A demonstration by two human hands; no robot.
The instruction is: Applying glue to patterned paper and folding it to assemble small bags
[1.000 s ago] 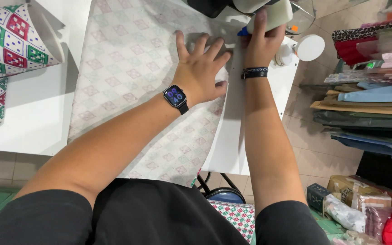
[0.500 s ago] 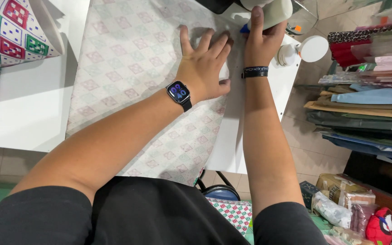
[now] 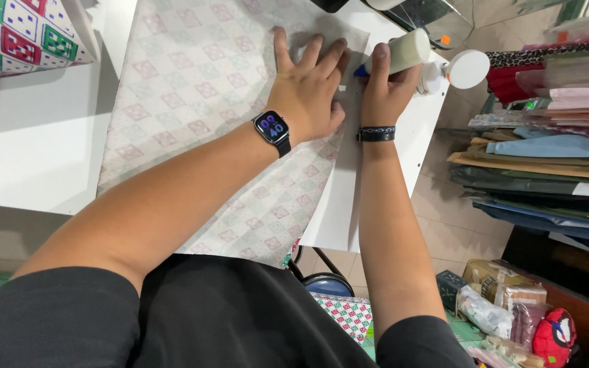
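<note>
Largest first: white table point(image 3: 42, 157), bare along its left part and in a narrow strip down its right edge. Spread over the middle, a sheet of pale patterned wrapping paper point(image 3: 192, 88), printed side down, faint diamond checks showing through, reaching from the far end to the near table edge and hanging slightly past it. Right border of the sheet ran just inside the table's right edge, with little bare white left beside it. At far left, a folded stack of bright red-and-green checked paper point(image 3: 8, 37), well apart from both hands.

Pressed flat on the sheet near its far right corner, the left hand point(image 3: 305, 95): fingers spread wide and straight, palm down, holding nothing, a dark smartwatch point(image 3: 271, 128) on the wrist. Just beside it, almost touching, the right hand point(image 3: 384, 92), fingers curled closed around a pale cylindrical glue stick point(image 3: 403, 53), blue tip pointing down toward the paper's right border; contact of tip and paper could not be told. A black wristband point(image 3: 376, 133) on that wrist.

Beyond the table's right edge, shelves of stacked folded fabric point(image 3: 547, 150), close by.
</note>
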